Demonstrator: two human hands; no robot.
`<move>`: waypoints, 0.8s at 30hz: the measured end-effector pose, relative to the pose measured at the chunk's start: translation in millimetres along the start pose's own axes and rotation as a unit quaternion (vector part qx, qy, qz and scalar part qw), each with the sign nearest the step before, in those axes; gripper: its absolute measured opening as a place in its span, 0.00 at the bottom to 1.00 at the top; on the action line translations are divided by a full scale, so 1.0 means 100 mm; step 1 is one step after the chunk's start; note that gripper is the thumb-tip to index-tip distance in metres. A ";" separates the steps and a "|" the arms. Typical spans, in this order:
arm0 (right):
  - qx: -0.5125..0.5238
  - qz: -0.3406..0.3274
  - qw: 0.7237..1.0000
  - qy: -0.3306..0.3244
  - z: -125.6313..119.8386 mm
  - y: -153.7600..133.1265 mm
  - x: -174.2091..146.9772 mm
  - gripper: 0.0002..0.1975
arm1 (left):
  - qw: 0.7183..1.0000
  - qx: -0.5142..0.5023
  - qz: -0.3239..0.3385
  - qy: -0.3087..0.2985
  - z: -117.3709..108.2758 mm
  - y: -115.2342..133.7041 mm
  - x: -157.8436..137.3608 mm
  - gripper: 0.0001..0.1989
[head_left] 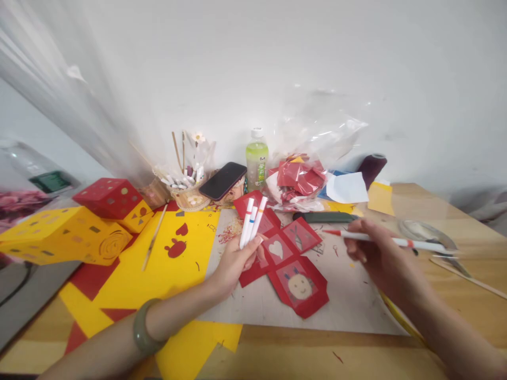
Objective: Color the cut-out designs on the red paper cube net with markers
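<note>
Three white markers (249, 226) were in the left fingers (251, 247), a fourth in the right fingers (374, 232). The table (285, 353) held one phone (224, 180), one upright bottle (257, 162), one red paper cutout with flaps (289, 254). There were two hearts (276, 249), one smiling face (300, 287), one bangle (141, 327).

markers (246, 224) in both hands (235, 265), red paper (290, 248)

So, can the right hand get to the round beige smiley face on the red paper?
Probably yes: nothing covers the round beige smiley face on the red paper, and the right hand is nearby. It holds a white, red-tipped marker pen, though, so grabbing might be awkward.
</note>
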State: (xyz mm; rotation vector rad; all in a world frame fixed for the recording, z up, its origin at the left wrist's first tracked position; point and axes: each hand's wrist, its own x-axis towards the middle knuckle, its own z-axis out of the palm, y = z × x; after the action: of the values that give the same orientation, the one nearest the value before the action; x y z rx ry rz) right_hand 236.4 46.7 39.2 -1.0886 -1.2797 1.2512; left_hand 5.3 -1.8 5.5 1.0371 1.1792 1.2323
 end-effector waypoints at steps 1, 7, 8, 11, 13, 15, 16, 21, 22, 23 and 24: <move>-0.036 -0.026 0.999 0.022 -0.06 -0.03 0.07 0.12 | 1.000 0.001 0.003 0.012 -0.01 0.00 0.01 0.17; -0.232 -0.113 0.966 0.026 -0.30 -0.15 0.49 0.09 | 0.999 0.010 0.011 0.039 -0.03 -0.03 0.05 0.17; -0.255 -0.118 0.959 0.025 -0.33 -0.16 0.55 0.09 | 0.999 0.013 0.011 0.041 -0.04 -0.04 0.05 0.17; -0.301 -0.134 0.943 0.050 -0.44 -0.14 0.74 0.11 | 0.999 0.023 0.006 0.040 -0.05 -0.07 0.04 0.18; -0.316 -0.140 0.936 0.065 -0.51 -0.10 0.86 0.11 | 0.999 0.030 0.002 0.038 -0.05 -0.08 0.04 0.19; -0.332 -0.143 0.930 0.062 -0.56 -0.03 0.99 0.10 | 0.999 0.035 0.001 0.036 -0.05 -0.09 0.04 0.19; -0.339 -0.145 0.928 0.056 -0.58 0.01 1.05 0.09 | 0.999 0.037 0.000 0.034 -0.05 -0.09 0.04 0.19; -0.359 -0.129 0.924 0.024 -0.62 0.23 1.28 0.07 | 0.998 0.049 -0.004 0.035 -0.04 -0.08 0.04 0.19; -0.360 -0.125 0.924 0.023 -0.63 0.25 1.31 0.07 | 0.998 0.051 -0.005 0.037 -0.04 -0.08 0.04 0.19; -0.359 -0.120 0.925 0.025 -0.64 0.26 1.33 0.07 | 0.998 0.053 -0.005 0.037 -0.04 -0.08 0.04 0.19; -0.358 -0.116 0.926 0.031 -0.64 0.26 1.34 0.06 | 0.998 0.056 -0.006 0.037 -0.05 -0.08 0.04 0.19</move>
State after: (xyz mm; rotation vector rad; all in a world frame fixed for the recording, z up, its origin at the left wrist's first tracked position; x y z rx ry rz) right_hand 286.7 187.7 19.3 -1.4051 -1.8201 0.5567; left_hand 1.7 1.2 -3.5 1.0721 1.3225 1.2159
